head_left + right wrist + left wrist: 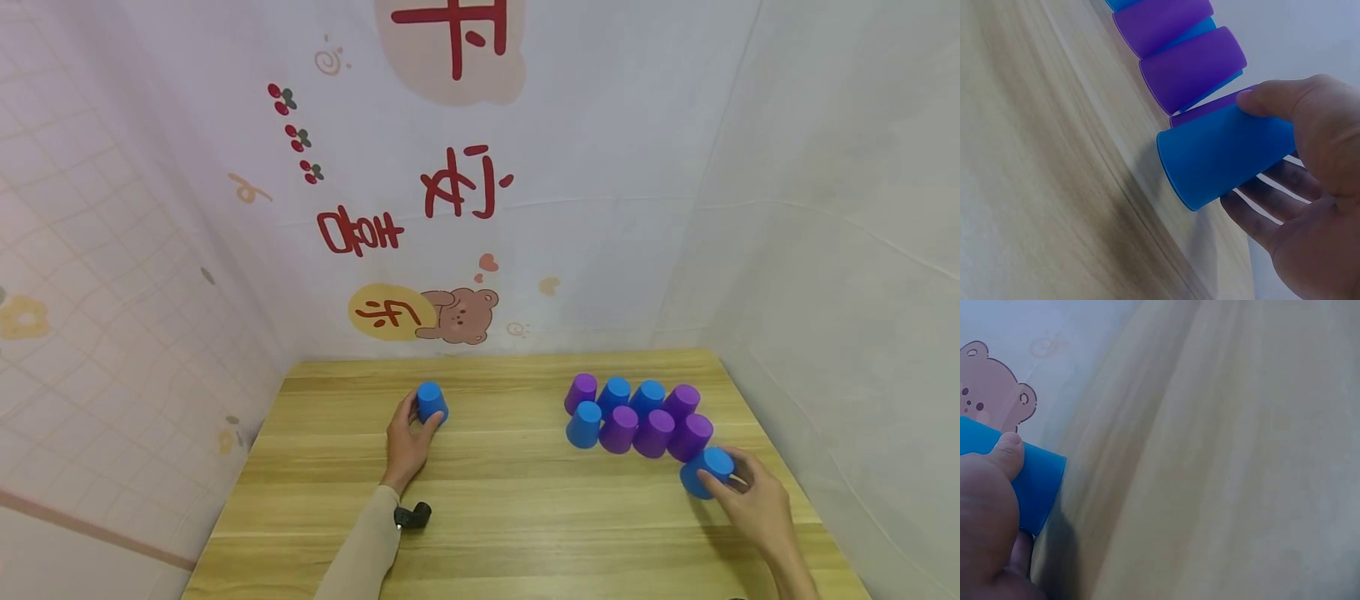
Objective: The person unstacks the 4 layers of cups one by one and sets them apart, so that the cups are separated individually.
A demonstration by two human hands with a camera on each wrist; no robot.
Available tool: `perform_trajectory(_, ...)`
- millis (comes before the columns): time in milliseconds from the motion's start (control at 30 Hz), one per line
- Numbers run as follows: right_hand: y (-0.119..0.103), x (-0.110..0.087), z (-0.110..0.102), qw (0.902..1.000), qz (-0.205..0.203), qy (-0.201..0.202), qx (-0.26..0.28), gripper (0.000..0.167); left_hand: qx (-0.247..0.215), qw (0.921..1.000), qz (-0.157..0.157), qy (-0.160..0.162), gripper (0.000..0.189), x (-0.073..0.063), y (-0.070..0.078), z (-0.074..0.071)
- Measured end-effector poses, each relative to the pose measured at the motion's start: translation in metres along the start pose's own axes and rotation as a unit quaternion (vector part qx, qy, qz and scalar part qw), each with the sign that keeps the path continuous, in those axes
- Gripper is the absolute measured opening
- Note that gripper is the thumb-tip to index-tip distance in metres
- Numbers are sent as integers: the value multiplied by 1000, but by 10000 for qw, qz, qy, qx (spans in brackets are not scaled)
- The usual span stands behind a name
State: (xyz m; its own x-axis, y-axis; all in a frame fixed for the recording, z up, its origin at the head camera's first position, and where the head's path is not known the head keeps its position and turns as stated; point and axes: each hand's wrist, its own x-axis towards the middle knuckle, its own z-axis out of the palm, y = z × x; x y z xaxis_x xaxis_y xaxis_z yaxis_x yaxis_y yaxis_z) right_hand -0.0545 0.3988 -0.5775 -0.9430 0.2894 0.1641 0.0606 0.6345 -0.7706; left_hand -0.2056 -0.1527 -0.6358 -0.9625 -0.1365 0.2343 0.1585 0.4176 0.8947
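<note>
On the left of the table, my left hand [408,442] grips an upside-down blue cup [431,402] between thumb and fingers. The left wrist view shows the thumb pressed along this blue cup [1041,484], whose rim is close to the tabletop. At the right, my right hand [753,500] holds another blue cup [707,472], mouth down and slightly tilted. In the right wrist view the rim of that blue cup [1222,150] appears just off the wood. Behind it two rows of upside-down cups stand close together, among them a purple cup [691,437] nearest to my right hand.
The front row's left end is a blue cup [584,425]; a purple cup [581,393] stands behind it. The wooden table [510,517] meets a white printed back sheet [600,275] and side sheets. A black strap device [412,515] sits on my left wrist.
</note>
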Motion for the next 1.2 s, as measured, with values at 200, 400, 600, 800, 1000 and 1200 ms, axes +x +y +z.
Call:
perform_trajectory(200, 1, 0, 0, 10000, -19, -16, 46, 58, -32, 10000, -17, 12, 68, 3, 1, -1)
perform_trajectory(400, 4, 0, 1, 10000, -25, -36, 57, 58, -182, 9998, -43, -63, 67, 7, 9, -3)
perform_trajectory(600, 6, 0, 1, 10000, -23, -33, 47, 58, -449, 9988, 101, -150, 67, 8, 31, -2)
perform_trajectory(800, 7, 1, 0, 10000, 21, -85, 21, 59, -622, 9973, 259, -275, 65, 5, 56, 3)
perform_trajectory(1000, 8, 2, 0, 9999, 82, -134, 29, 60, -805, 9930, 610, -614, 65, 0, 80, 14)
perform_trajectory(1200, 10, 2, 1, 10000, 20, -90, 36, 58, -1000, 9850, 947, -1038, 64, -10, 102, 29)
